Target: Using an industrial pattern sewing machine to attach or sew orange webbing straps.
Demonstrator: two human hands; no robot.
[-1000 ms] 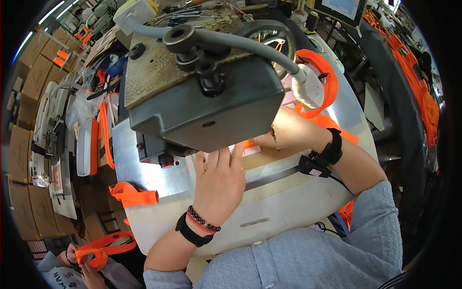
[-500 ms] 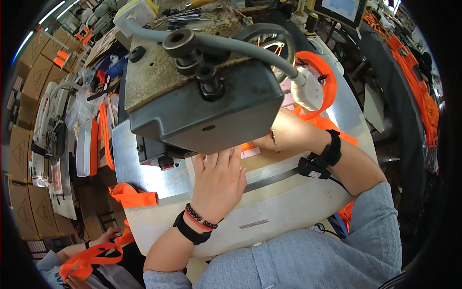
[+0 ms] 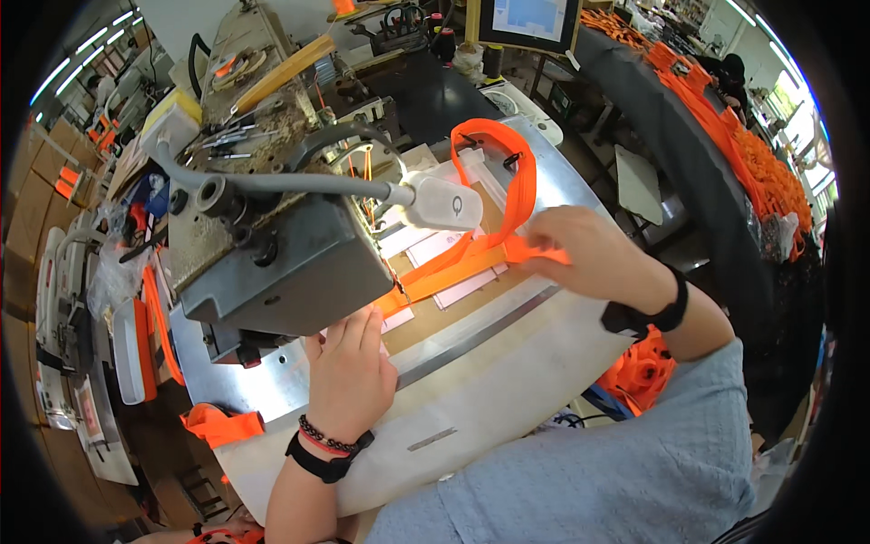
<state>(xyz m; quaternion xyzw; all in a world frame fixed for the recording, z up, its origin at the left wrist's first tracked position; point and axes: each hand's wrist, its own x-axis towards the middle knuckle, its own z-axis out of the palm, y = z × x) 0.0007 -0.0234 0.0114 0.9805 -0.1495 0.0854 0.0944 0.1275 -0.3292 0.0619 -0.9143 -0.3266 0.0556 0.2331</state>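
Observation:
My left hand [image 3: 353,367] lies with extended fingers at the orange strip [image 3: 439,272], just below the grey sewing machine head [image 3: 290,267]; some fingertips are partly hidden. My right hand [image 3: 598,258] grips the strip's right part, its fingers curled round it. The strip runs under the needle area over a brown template board [image 3: 430,331] with pink pieces [image 3: 462,288]. An orange loop of strip [image 3: 512,172] rises behind. A white switch box [image 3: 439,201] on a grey cable hangs beside it.
Metal machine table [image 3: 254,385] with orange fabric [image 3: 222,423] at its left; orange pile [image 3: 634,372] below right. Screen [image 3: 526,16] behind. Long dark table [image 3: 689,154] with orange strips at right. Boxes [image 3: 36,199] at left. Co-worker's hand [image 3: 240,526] at lower left.
The view has swung right. My right hand has moved out from behind the machine head, rightward along the orange strip, showing more of it. My left hand stays beside the head.

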